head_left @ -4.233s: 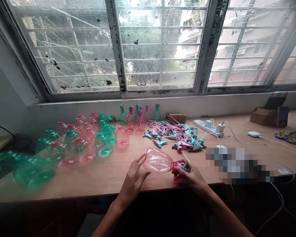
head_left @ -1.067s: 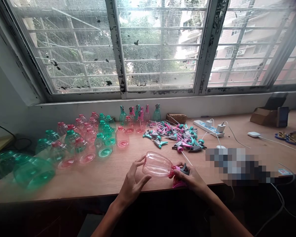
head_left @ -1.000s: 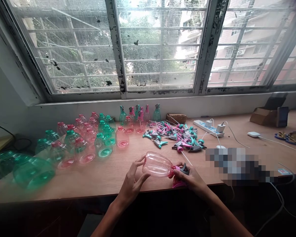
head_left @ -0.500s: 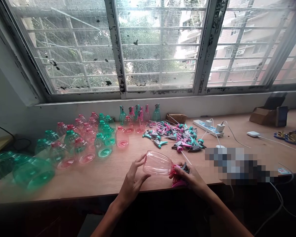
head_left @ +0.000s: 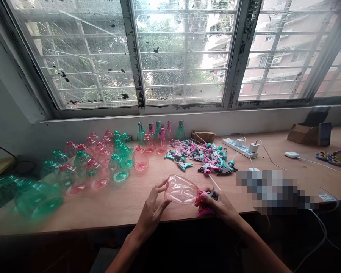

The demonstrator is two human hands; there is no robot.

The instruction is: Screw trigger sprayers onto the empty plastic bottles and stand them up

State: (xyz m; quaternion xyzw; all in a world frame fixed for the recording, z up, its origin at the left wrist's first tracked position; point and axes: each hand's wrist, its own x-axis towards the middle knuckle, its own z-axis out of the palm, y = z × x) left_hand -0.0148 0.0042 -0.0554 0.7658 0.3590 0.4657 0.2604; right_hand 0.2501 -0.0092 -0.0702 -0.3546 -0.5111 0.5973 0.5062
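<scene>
A clear pink plastic bottle (head_left: 181,190) lies on its side just above the front edge of the wooden table (head_left: 125,203). My left hand (head_left: 152,209) cups the bottle's base end, fingers curled round it. My right hand (head_left: 220,206) is closed on the pink and grey spray trigger head (head_left: 208,197) fitted at the bottle's neck. A pink trigger lever pokes out below my right fingers.
Several green and pink bottles (head_left: 102,161) stand at the left. A pile of loose trigger heads (head_left: 200,155) lies in the middle. Several finished spray bottles (head_left: 159,132) stand by the wall. A power strip (head_left: 240,147), cables and a cardboard box (head_left: 304,132) are to the right.
Over four seconds the bottle has sunk a little toward the table edge and turned slightly in my hands. Both hands have kept their hold; little has shifted in the last second.
</scene>
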